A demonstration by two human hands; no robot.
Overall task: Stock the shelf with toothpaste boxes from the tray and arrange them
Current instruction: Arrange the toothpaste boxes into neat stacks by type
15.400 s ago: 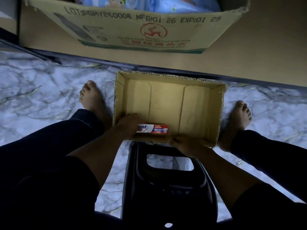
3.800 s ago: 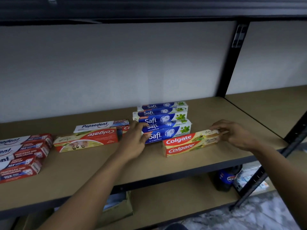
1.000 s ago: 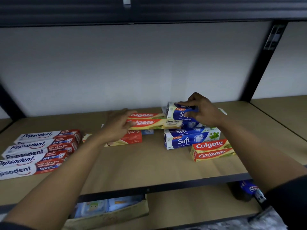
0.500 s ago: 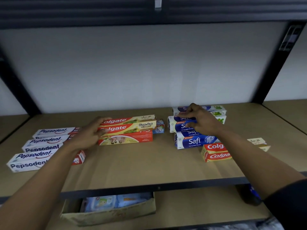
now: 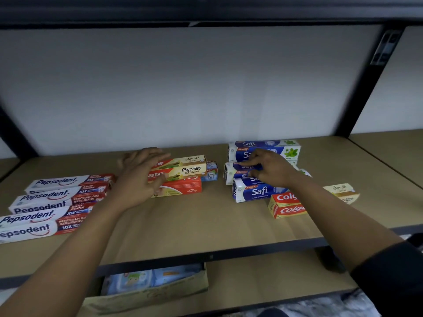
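My left hand (image 5: pixel 139 177) lies with straight fingers over the left end of two stacked Colgate boxes (image 5: pixel 183 169), which sit on a red box (image 5: pixel 183 188) at mid shelf. Right of them, my right hand (image 5: pixel 267 168) curls over the Safi boxes (image 5: pixel 254 192) and pinches the middle one between thumb and fingers. Another Safi box (image 5: pixel 265 148) lies behind. Two more Colgate boxes (image 5: pixel 286 205) lie in front of the Safi pile, partly under my right forearm. Several Pepsodent boxes (image 5: pixel 45 202) are lined up at the left of the wooden shelf (image 5: pixel 206 225).
A small blue box (image 5: pixel 211 171) sits behind the middle Colgate stack. A cardboard carton (image 5: pixel 148 294) holding blue packs stands on the lower shelf. A black upright post (image 5: pixel 375 76) bounds the bay at the right, and a white panel backs the shelf.
My left hand has slid right along the Colgate stack and now covers its left end. My right hand stays on the Safi pile, its fingers more curled round the middle box.
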